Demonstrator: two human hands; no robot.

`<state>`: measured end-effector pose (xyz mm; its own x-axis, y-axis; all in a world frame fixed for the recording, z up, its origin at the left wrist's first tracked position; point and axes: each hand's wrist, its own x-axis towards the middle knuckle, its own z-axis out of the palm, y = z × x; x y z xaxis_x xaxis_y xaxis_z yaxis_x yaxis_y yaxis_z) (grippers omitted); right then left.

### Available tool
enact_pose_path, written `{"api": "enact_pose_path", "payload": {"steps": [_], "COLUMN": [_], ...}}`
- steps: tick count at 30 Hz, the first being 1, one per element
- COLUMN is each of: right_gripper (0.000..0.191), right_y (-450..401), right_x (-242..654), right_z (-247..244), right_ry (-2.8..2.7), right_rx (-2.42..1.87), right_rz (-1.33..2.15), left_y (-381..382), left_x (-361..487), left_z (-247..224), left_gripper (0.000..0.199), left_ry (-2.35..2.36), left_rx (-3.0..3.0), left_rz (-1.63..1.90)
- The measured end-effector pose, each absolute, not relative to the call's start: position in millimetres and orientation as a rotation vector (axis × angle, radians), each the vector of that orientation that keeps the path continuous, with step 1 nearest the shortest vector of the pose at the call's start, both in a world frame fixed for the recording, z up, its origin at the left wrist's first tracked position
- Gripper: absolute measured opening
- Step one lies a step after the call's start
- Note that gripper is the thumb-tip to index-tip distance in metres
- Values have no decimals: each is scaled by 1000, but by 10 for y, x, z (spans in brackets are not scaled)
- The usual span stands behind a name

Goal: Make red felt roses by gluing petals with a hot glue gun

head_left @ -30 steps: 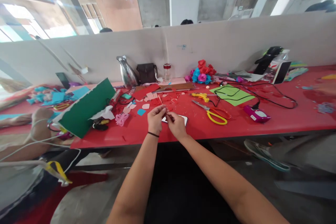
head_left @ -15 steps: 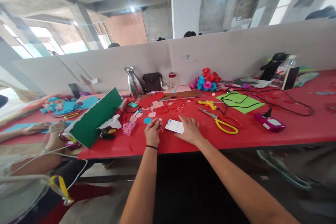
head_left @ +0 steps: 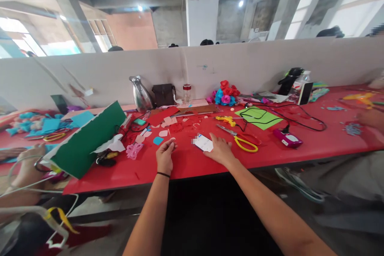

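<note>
Apart: my right hand (head_left: 221,150) is at the right end of the phone (head_left: 203,143), grip unclear; left of it, my left hand (head_left: 165,157) pinches a pink scrap (head_left: 172,139). Likely adjusting the phone; next calls for light fingers.

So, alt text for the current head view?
A person's right hand is spread at the edge of a phone on a red table; the left hand pinches a pale piece. Scissors, a yellow glue gun and paper flowers lie nearby.

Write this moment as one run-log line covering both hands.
left hand: pinching small pink piece; right hand: at phone; phone: lit, on red table; scissors: right of right hand
</note>
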<state>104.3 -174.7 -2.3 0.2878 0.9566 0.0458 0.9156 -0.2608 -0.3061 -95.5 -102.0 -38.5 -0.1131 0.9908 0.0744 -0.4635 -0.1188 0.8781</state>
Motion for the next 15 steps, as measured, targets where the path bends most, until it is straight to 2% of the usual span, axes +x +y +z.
{"api": "enact_pose_path", "payload": {"steps": [8,11,13,15], "right_gripper": [81,72,60,45], "right_y": [-1882,-1900,-1853,-1742], "right_x": [1496,1463,1327,1106], "right_z": [-46,-79,-121,-187], "right_ry": [-1447,-1396,-1434,-1547], "right_rx": [-2443,-2424,-2267,-1928], "right_rz": [70,-72,-200,-138], "left_y": [-982,-948,-926,-914], "left_x": [-830,-635,-527,-471], "left_z": [-376,-358,-350,-351], "left_gripper": [35,35,35,33], "left_ry": [838,763,744,738], "left_rx": [817,787,791,813], "left_rz": [1518,1475,1445,1414]}}
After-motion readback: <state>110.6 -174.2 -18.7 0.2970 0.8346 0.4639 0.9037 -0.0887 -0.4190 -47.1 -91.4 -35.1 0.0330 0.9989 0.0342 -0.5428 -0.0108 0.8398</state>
